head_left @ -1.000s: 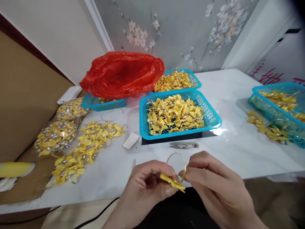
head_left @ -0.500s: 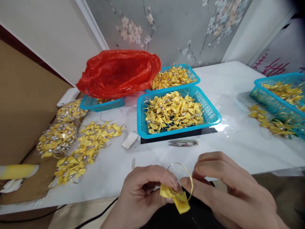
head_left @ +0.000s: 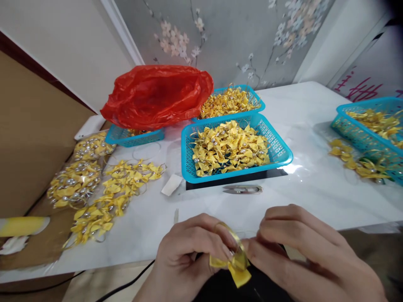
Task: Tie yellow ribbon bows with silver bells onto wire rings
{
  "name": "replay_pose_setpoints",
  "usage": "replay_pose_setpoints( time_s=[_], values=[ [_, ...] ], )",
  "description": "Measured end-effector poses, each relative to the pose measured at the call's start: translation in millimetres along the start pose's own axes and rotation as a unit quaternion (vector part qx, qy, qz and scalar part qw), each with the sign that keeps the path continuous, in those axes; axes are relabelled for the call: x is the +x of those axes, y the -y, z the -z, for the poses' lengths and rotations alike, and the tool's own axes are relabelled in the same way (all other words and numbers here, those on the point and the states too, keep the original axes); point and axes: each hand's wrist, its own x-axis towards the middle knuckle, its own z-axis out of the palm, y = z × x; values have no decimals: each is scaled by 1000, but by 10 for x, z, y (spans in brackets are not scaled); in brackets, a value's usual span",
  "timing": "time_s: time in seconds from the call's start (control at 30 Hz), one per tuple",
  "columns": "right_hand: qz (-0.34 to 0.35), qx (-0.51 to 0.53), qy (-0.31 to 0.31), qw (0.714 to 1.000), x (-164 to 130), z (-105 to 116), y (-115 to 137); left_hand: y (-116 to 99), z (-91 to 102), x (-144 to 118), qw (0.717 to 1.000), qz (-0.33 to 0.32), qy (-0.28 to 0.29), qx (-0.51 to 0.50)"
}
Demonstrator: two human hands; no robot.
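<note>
Low at the table's near edge, my left hand [head_left: 189,247] pinches a yellow ribbon bow [head_left: 239,274] between thumb and fingers. A thin gold cord loop [head_left: 232,234] rises from the bow and arches over my left fingertips. My right hand [head_left: 305,247] is closed just to the right, thumb and forefinger pressed together beside the loop. Whatever those right fingertips grip is hidden. Beyond my hands, a pair of metal thread snips [head_left: 243,189] lies on the white table [head_left: 208,205].
A blue basket [head_left: 237,175] full of yellow bows stands ahead, another basket [head_left: 262,105] behind it. At right sits a third basket [head_left: 365,130] with bows beside it. Loose bows [head_left: 116,188] and bagged bows [head_left: 75,180] lie left, near a red plastic bag [head_left: 157,96].
The gold loop has tilted left and now lies over my left fingers. My right fingers have drawn closer together beside the bow, and the hand has shifted slightly lower.
</note>
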Motion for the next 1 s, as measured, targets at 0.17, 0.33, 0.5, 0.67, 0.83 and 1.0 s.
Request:
replay_pose_setpoints(
  time_s=[0.17, 0.33, 0.5, 0.67, 0.83, 1.0],
  values=[
    [6, -30, -13, 999, -97, -18, -17, -4, -11, -8, 1000, -19, -15, -6],
    [2, -26, -12, 1000, -166, -16, -64, 41, -7, 28, 993, -117, 19, 3],
    [5, 35, -11, 999, -141, -26, -104, 83, -6, 34, 991, -130, 39, 3],
    [8, 65, 7, 998, -125, -36, -113, 89, 0, 17, 992, -123, 40, 1],
    [35, 24, -25, 999, -124, -57, -88, 88, 11, 21, 992, -120, 44, 3],
    [34, 22, -20, 999, -106, -59, -81, 92, 10, 23, 993, -107, 44, 0]
  ],
)
